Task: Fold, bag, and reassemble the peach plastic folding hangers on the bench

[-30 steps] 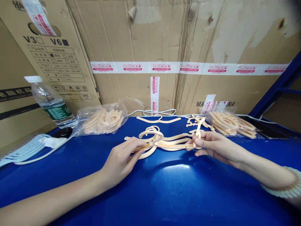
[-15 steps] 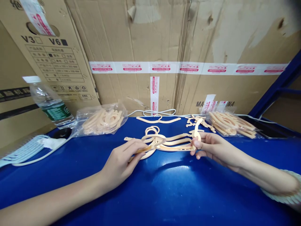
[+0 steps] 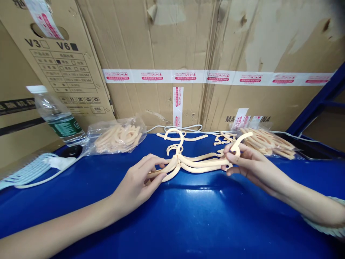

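A cream plastic clothes hanger (image 3: 202, 163) is held up between my two hands, its hook (image 3: 181, 139) pointing upward. My left hand (image 3: 140, 180) pinches the hanger's left arm between thumb and fingers. At the other end, my right hand (image 3: 252, 166) grips the right arm's tip along with a small curved cream piece (image 3: 244, 137) that sticks up above the fingers. Right behind lie more cream hanger parts on the blue table, partly covered by the held one. Farther back rests another hanger (image 3: 196, 138), beside a small heap of hook-shaped pieces (image 3: 223, 138).
Plastic bags of cream parts lie at left (image 3: 118, 138) and right (image 3: 269, 142). A water bottle (image 3: 60, 120), a pale blue hairbrush (image 3: 29, 171) and a white cable (image 3: 54, 178) are on the left. A dark phone-like slab (image 3: 309, 151) lies far right. Cardboard (image 3: 161, 100) walls the back.
The hanger has turned in my hands, so its hook now stands upright instead of tipping toward me. My right hand has moved slightly right, and the small curved piece leans right.
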`<state>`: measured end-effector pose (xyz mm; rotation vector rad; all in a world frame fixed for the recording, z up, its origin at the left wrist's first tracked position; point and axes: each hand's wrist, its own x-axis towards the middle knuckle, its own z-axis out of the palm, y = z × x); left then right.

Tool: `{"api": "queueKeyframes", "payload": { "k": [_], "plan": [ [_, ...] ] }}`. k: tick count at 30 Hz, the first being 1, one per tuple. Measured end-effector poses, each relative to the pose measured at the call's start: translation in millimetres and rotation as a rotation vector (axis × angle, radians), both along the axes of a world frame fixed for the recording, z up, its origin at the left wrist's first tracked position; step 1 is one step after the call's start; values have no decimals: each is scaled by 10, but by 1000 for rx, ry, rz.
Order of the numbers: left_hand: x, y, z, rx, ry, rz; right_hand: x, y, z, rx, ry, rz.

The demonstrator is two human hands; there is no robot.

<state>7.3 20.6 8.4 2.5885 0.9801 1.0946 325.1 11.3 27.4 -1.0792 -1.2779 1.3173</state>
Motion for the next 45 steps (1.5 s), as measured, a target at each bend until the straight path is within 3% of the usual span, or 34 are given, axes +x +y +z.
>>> {"api": "queueKeyframes", "payload": {
  "k": [4, 8, 12, 17, 23, 35, 45],
  "plan": [
    [-50, 13, 57, -16, 72, -11, 162, 109, 124, 6, 101, -26],
    [-87, -20, 162, 34, 275, -21, 433, 227, 195, -27, 47, 49],
    [-96, -66, 207, 109, 467, -34, 598, 284, 215, -5, -247, 163],
    [-91, -92, 145, 128, 556, -41, 606, 328, 193, 167, -758, 342],
    [-93, -33, 97, 176, 555, -28, 599, 339, 164, 212, -968, 399],
    [-169, 252, -69, 256, 470, 42, 676, 435, 67, 326, -1162, 233],
    [-197, 307, -62, 426, 472, 58, 607, 377, -24, 559, -1266, 36]
  ]
}}
